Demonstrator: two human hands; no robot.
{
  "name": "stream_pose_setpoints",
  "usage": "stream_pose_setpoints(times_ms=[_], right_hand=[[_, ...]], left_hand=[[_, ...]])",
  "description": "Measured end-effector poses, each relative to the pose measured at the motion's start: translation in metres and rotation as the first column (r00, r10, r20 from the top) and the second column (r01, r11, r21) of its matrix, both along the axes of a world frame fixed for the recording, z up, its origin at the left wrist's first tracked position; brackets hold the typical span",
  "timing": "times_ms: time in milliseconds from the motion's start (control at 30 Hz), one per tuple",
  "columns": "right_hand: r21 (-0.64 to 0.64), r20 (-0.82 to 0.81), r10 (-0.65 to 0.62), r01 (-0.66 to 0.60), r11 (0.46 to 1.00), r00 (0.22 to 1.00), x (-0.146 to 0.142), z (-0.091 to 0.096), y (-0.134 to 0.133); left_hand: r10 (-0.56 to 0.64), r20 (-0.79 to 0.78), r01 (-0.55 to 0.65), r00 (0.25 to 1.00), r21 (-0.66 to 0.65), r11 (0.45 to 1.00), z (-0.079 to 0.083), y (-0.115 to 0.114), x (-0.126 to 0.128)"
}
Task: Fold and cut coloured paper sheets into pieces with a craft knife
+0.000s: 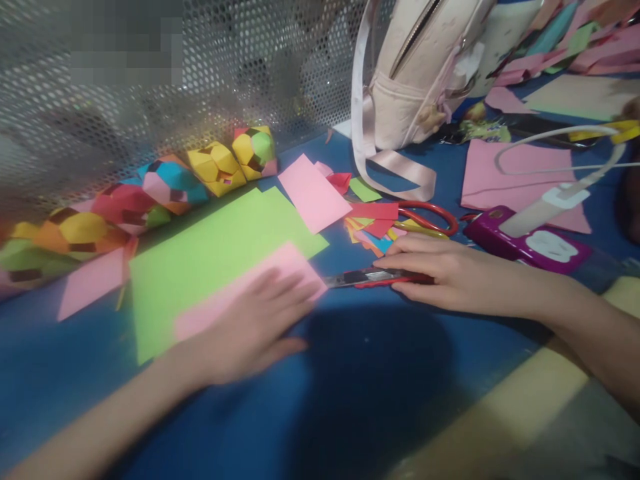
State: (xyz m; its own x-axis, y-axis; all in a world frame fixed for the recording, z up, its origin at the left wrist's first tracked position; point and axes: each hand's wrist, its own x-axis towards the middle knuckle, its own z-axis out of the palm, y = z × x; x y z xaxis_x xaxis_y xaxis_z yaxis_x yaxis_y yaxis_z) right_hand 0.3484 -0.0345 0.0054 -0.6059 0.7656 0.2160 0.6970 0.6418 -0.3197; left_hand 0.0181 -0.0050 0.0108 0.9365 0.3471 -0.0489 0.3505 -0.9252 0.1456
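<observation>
My left hand (260,327), slightly smeared by motion, lies with its fingers stretched out over a strip of pink paper (290,257). That strip rests on larger green sheets (200,247). Between the fingers and thumb of my right hand (450,273) is a utility knife (373,275) with a red and dark handle, lying low along the table. Its blade end points left and reaches the right corner of the pink strip. Just beyond the knife are red-handled scissors (433,212) and a pile of small coloured paper scraps (373,230).
Folded paper balls (215,167) line the perforated metal panel (225,73) at the back. A pale backpack (410,87) stands behind. A purple device (530,240) with a white cable plugged in sits at right, near pink sheets (500,170). The table (210,427) is blue.
</observation>
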Motion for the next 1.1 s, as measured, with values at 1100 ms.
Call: stream_pose_setpoints(times_ms=[1100], right_hand=[[0.031,-0.013,0.091,-0.091,0.995,0.996,0.007,0.0,-0.002]], left_hand=[[0.079,-0.012,-0.079,0.997,-0.025,0.997,-0.01,0.003,0.011]])
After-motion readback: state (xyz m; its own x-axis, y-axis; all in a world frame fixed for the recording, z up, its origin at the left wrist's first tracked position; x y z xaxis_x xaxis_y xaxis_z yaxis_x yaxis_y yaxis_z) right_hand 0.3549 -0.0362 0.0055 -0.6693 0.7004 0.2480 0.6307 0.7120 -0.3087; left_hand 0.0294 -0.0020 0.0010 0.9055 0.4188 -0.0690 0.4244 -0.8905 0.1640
